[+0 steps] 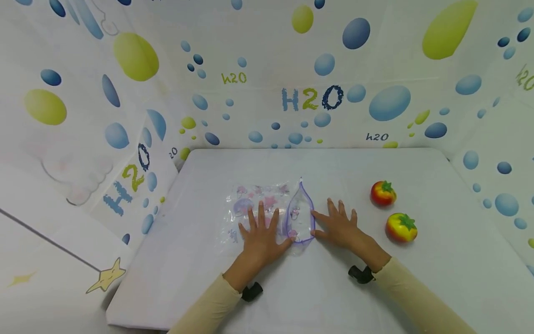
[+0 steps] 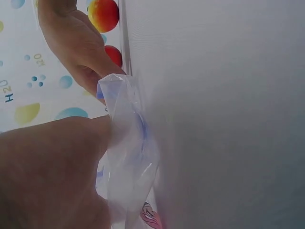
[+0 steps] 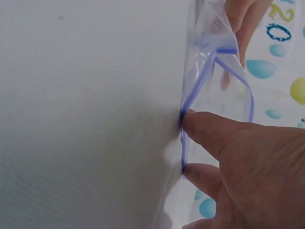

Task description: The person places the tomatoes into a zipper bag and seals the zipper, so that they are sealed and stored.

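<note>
The left hand [image 2: 52,171] occupies the lower left of the view, in contact with the bag [image 2: 128,164]. The bag is clear film, with a blue-violet strip along its rim; it stands raised from the table [image 2: 228,114], its film overlapping the edge of the left hand. A pink print shows at its lower end. The right hand [image 2: 78,45] enters from the upper left, digits extended to the bag's upper end. Beside it are two fruits: the upper fruit [image 2: 104,15] yellow to red, the lower fruit [image 2: 113,55] red and partly covered. The wall [image 2: 50,102] carries blue spots and lettering.
</note>
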`<move>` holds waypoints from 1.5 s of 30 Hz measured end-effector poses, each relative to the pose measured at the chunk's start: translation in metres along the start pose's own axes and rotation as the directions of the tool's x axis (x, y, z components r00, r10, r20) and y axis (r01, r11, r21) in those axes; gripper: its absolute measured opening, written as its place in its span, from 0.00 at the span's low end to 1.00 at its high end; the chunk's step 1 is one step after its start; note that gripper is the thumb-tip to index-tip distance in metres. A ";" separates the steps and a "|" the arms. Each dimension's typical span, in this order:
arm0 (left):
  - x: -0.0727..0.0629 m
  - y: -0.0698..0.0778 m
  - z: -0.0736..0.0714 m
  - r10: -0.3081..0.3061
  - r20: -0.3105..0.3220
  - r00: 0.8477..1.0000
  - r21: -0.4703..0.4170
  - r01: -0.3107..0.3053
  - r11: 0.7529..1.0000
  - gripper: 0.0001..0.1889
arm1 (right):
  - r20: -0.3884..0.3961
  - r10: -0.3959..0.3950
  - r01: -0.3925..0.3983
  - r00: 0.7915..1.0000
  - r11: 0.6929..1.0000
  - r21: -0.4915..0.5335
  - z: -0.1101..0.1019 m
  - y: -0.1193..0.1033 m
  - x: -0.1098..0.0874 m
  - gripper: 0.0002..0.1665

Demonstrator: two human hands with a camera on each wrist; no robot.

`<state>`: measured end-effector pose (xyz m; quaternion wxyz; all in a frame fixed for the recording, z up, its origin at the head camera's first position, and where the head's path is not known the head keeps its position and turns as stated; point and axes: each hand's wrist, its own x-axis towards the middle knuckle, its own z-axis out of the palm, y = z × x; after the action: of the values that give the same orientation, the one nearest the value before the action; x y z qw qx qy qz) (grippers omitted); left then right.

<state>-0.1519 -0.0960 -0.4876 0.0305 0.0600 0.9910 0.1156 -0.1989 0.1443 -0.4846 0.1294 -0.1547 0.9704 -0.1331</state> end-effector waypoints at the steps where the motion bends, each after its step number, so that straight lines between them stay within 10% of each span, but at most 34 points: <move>1: 0.000 -0.001 0.000 0.000 -0.002 1.000 -0.016 0.000 1.000 0.48 | 0.001 0.002 -0.002 1.000 1.000 0.000 0.000 0.000 0.000 0.43; 30: -0.005 -0.008 0.000 0.012 0.019 1.000 -0.150 -0.009 0.989 0.45 | -0.073 -0.072 0.071 0.995 0.997 -0.024 0.003 -0.005 -0.004 0.40; 45: -0.005 -0.008 0.000 0.024 0.013 1.000 -0.147 -0.022 0.989 0.46 | -0.122 -0.065 0.072 0.990 0.996 0.051 -0.046 0.031 -0.034 0.44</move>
<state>-0.1479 -0.1048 -0.4894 0.0409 0.0698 0.9788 0.1879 -0.1894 0.1938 -0.4442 0.0701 -0.1759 0.9665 -0.1731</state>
